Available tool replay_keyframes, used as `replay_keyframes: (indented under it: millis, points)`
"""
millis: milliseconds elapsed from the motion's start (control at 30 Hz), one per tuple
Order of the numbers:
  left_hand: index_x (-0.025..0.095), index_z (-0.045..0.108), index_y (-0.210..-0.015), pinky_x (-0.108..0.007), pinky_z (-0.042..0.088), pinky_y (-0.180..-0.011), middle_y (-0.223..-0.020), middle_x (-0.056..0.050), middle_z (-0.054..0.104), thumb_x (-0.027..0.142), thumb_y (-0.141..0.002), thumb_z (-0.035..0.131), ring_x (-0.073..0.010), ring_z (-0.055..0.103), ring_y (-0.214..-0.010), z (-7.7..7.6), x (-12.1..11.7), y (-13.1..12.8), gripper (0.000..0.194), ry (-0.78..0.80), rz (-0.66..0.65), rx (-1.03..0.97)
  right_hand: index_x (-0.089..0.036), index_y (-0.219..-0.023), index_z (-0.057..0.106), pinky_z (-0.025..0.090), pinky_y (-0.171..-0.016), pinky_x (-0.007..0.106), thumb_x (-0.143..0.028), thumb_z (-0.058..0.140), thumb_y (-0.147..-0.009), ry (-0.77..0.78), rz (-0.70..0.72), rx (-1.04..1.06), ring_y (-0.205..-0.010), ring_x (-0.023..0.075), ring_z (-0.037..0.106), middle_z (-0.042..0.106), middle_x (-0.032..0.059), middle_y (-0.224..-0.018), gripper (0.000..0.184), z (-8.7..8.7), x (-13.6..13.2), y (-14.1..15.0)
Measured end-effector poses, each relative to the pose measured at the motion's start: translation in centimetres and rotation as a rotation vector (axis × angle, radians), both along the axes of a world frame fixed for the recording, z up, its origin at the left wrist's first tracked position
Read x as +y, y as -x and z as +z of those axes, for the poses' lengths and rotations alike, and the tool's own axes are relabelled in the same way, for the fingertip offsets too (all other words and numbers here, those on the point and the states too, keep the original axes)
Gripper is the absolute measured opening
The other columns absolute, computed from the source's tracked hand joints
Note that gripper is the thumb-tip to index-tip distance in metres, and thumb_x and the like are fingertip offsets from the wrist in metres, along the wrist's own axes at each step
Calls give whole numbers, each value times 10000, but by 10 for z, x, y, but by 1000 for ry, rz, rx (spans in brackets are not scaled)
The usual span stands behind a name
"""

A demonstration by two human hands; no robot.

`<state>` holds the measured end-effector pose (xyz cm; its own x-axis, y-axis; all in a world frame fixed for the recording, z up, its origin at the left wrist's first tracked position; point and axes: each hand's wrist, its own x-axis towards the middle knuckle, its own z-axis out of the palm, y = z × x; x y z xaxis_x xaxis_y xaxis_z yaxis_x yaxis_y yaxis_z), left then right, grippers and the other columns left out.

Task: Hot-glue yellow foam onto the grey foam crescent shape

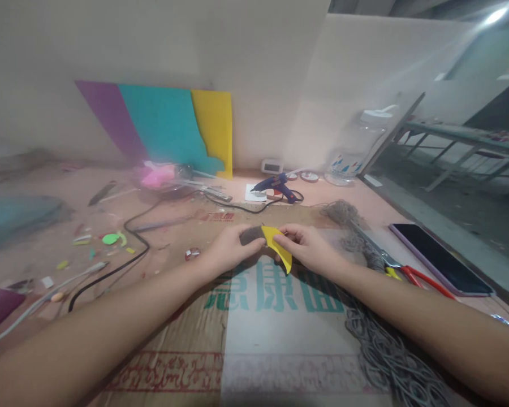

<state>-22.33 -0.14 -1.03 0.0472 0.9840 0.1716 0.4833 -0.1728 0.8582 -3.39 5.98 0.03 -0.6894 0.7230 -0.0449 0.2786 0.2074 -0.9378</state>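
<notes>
A small curved craft piece is held between both hands above the cardboard. Its left part is dark grey and looks wrapped in yarn; its right part is a bare yellow strip [284, 253] that narrows to a point at the bottom. My left hand [234, 244] pinches the grey part [253, 233] between thumb and fingers. On the other side my right hand [304, 244] grips the yellow strip, thumb in front and fingers partly hidden behind. Grey yarn [365, 333] lies in loose loops under and beside my right forearm, with a tangled bunch [343, 213] farther back.
Red-handled scissors [401, 268] and a phone [441, 257] lie at right. Behind stand a blue glue gun [275, 185], a clear bottle [350, 150] and coloured sheets [161, 121]. Cables [142, 240] and scraps [110, 239] spread at left. Printed cardboard [186, 333] covers the table's middle.
</notes>
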Motion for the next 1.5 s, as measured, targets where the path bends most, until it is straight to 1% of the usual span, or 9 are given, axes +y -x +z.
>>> replay_keyframes:
  millis: [300, 567, 667, 867, 1000, 1100, 1233, 1400, 1500]
  points:
    - [163, 620, -921, -242, 448, -651, -803, -5, 651, 375, -808, 586, -156, 588, -715, -7, 5, 2, 243, -113, 96, -41, -171, -768, 563, 392, -441, 203, -450, 508, -879, -56, -5, -82, -476, 118, 563, 659, 17, -631, 305, 5, 1, -2]
    - [169, 610, -910, -244, 436, -721, -867, -16, 641, 333, -833, 582, -156, 580, -797, -3, 4, 2, 184, -189, 74, -143, -153, -804, 608, 395, -461, 220, -403, 505, -884, -126, 10, -34, -508, 132, 563, 656, 21, -645, 282, 3, 3, -2]
    - [171, 612, -948, -245, 446, -716, -874, -26, 635, 401, -850, 560, -158, 587, -809, -4, 5, 2, 255, -187, 93, -235, -164, -840, 690, 454, -559, 258, -308, 501, -881, -389, -36, -51, -622, 167, 611, 686, 32, -737, 241, 2, 7, -5]
    - [171, 528, -1052, -247, 496, -540, -794, -4, 578, 568, -785, 572, -121, 590, -581, -1, 7, -1, 481, 59, 113, -564, -271, -1121, 672, 454, -851, 413, -125, 491, -864, -1167, 25, 106, -945, 217, 582, 665, 67, -1013, 347, -2, 22, -13]
    - [177, 453, -1150, -220, 458, -431, -653, 29, 578, 493, -729, 665, -118, 562, -465, 3, 7, -2, 567, 167, 53, -590, -286, -1114, 650, 409, -932, 471, -46, 500, -814, -1321, 40, 55, -1070, 238, 526, 607, 68, -1134, 412, -1, 20, -14]
    - [186, 452, -1090, -194, 438, -427, -685, 37, 590, 411, -708, 699, -84, 529, -446, 1, 8, -1, 507, 102, 49, -607, -231, -1080, 632, 393, -971, 482, -31, 500, -735, -1226, 44, 60, -1131, 261, 489, 547, 95, -1181, 420, 3, 13, -13]
    - [180, 471, -985, -174, 406, -433, -689, 53, 545, 392, -740, 665, -64, 487, -469, -6, 13, 2, 377, -23, 125, -573, -194, -1031, 570, 406, -980, 455, -78, 499, -737, -966, -150, 171, -1097, 250, 509, 541, 102, -1095, 323, 9, 16, -13]
    - [171, 539, -948, -161, 393, -464, -748, 34, 519, 404, -800, 601, -58, 476, -533, -8, 15, 6, 283, -116, 167, -490, -220, -1275, 435, 488, -898, 385, -220, 530, -822, -301, -112, 239, -1075, 215, 570, 507, 109, -1312, 463, 13, 26, -10]
    - [183, 522, -980, -163, 381, -438, -731, 41, 512, 399, -826, 571, -54, 463, -489, -5, 14, 6, 270, -118, 227, -519, -190, -1382, 351, 520, -795, 346, -331, 534, -877, 23, -13, 176, -941, 198, 633, 596, 132, -1202, 556, 17, 24, -9]
